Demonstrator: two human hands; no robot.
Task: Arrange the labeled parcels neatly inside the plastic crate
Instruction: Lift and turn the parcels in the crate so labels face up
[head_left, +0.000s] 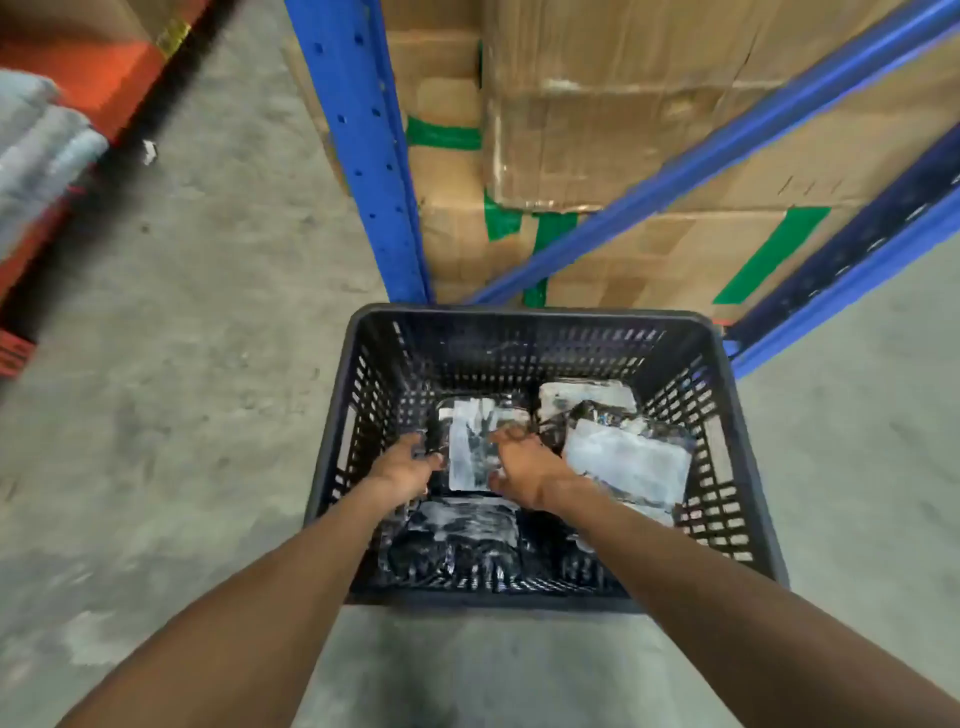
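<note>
Parcels (475, 447) inside black crate (524, 314)

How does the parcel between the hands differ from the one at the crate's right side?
The middle parcel lies between the left hand and right hand, label lengthwise away from the viewer; the right parcel is untouched, tilted atop others, label angled. Both are dark bags with white labels inside the crate.
</note>
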